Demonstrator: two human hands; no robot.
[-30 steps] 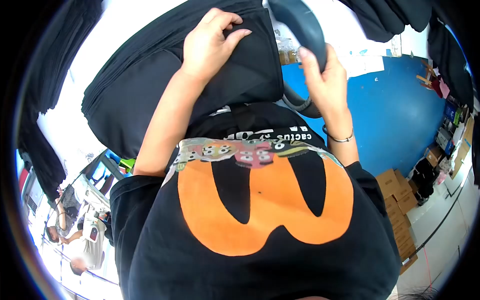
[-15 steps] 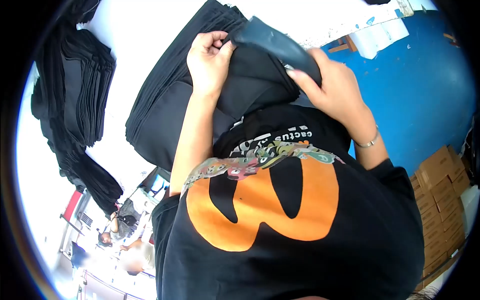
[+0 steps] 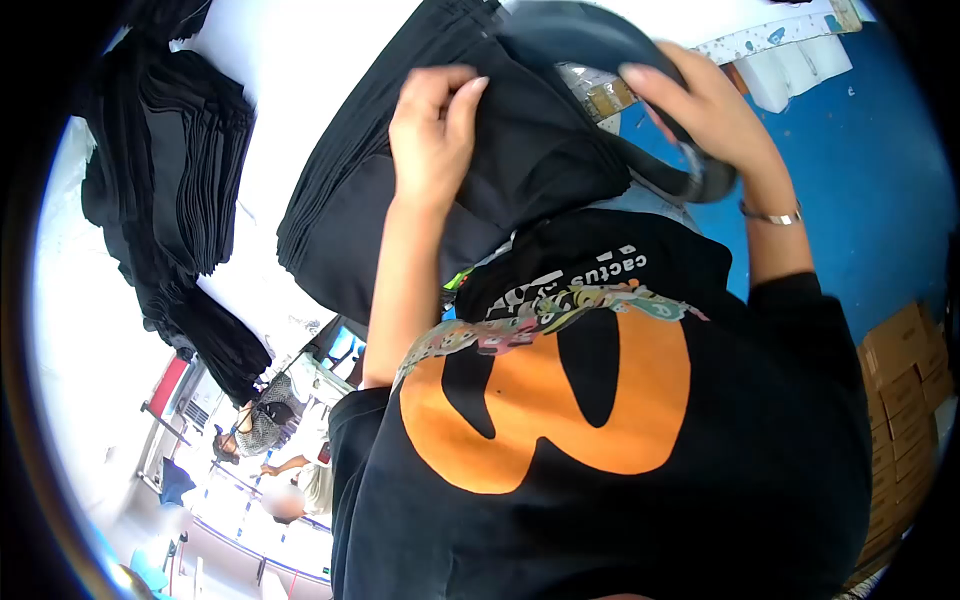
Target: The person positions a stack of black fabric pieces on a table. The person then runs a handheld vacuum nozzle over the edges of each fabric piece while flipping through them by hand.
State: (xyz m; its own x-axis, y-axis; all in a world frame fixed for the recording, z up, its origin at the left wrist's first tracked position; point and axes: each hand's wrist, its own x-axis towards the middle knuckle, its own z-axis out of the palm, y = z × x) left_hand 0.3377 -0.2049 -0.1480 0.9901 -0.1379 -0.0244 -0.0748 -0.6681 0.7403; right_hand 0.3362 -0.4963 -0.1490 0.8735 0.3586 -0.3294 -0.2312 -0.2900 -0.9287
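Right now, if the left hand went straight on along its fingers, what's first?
Left hand: likely the black fabric stack at its fingertips, then perhaps the dark curved tool in the right hand. Depth unclear.

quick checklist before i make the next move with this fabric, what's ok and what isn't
1. Right hand gripping the dark curved piece: ok, thumb and fingers close around it.
2. Left hand at the black fabric stack: ok, it is over the stack.
3. Left hand pinching a layer: cannot tell, black on black.
4. Curved piece's far end touching the stack: cannot tell, blurred.
5. Stack edges squared: not ok, fanned on the left.
6. Bracelet away from the stack: ok.
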